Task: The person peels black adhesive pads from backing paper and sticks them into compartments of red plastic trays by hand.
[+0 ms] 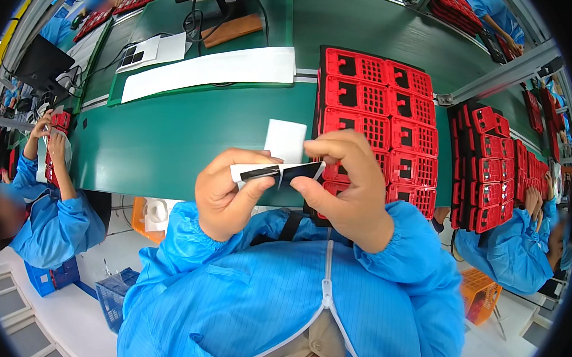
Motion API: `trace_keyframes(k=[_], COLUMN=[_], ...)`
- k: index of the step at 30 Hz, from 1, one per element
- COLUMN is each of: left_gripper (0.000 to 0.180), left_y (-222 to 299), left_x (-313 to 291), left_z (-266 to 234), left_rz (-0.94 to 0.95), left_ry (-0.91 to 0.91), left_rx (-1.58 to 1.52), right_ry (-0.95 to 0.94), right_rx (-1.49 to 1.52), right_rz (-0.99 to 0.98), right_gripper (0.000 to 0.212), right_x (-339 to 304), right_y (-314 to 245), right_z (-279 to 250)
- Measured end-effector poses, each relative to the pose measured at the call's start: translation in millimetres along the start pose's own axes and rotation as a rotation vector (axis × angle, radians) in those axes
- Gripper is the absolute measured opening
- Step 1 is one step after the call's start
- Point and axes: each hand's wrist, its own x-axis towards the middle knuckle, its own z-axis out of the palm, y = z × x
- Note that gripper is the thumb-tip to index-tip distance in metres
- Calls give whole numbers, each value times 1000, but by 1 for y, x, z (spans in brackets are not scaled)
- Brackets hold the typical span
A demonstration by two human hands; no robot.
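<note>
Head view. The left hand (228,194) and right hand (348,186) jointly pinch a small flat dark component with a white backing strip (280,173), held in the air above the near edge of the green tabletop (169,144). A white card (284,140) lies just beyond it. A tray of red slotted holders (377,112) sits to the right; co-workers in blue coats flank both sides.

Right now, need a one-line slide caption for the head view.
Both hands, left hand and right hand, pinch a small flat dark part with white backing above a green bench beside red trays.
</note>
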Motion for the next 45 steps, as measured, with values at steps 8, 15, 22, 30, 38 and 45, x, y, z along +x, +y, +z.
trace_keyframes(k=[8,15,22,30,38,45], left_gripper=[15,17,18,17,17,19], left_y=[4,-2,-4,-8,-7,-4], left_x=[10,14,18,19,22,20], left_z=[-4,-5,-4,-3,-3,-3], left_rz=[220,275,293,294,312,331], left_ry=[-181,-237,-250,-266,-294,-306], left_rx=[339,387,442,475,505,521], right_ry=[-203,-293,-261,-181,-118,-182], right_rx=[-284,-195,-174,-280,-289,-263], right_rz=[-207,-48,-80,-193,-175,-140], right_gripper=[21,24,25,24,23,23], right_x=[13,17,13,9,5,2], right_y=[-10,-9,2,8,8,7], right_z=[-6,-6,-2,-2,0,-1])
